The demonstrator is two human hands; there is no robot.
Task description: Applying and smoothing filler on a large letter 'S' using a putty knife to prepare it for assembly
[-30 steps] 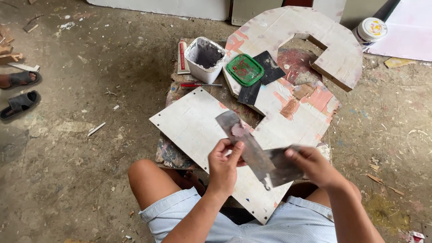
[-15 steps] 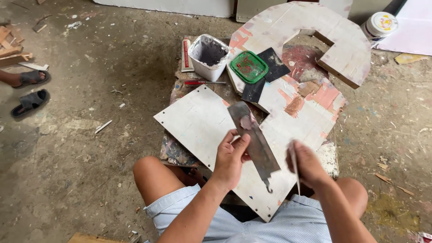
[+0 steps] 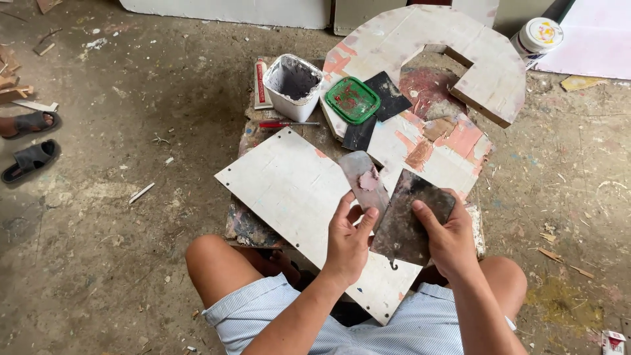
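My left hand [image 3: 349, 236] grips a narrow metal scraper blade [image 3: 363, 179] that carries a dab of pink putty. My right hand [image 3: 445, 235] holds a wide, dark, stained scraper blade [image 3: 411, 217] flat beside it, the two blades touching near their lower ends. Both are held above a white rectangular board [image 3: 289, 194] that rests on my knees and a low stand. Beyond it lies a large curved white board [image 3: 453, 49] with pink putty patches.
A white tub [image 3: 294, 85] with grey inside, a green lid [image 3: 353, 100], black sanding sheets [image 3: 388, 94], a red screwdriver [image 3: 288, 123] and a tube [image 3: 261, 82] sit on the stand. A white can [image 3: 537, 36] stands far right. Black sandals [image 3: 29, 141] lie left on the dusty floor.
The wide blade in my right hand has turned from edge-on to flat-facing and moved up against the narrow blade. My view has shifted slightly closer.
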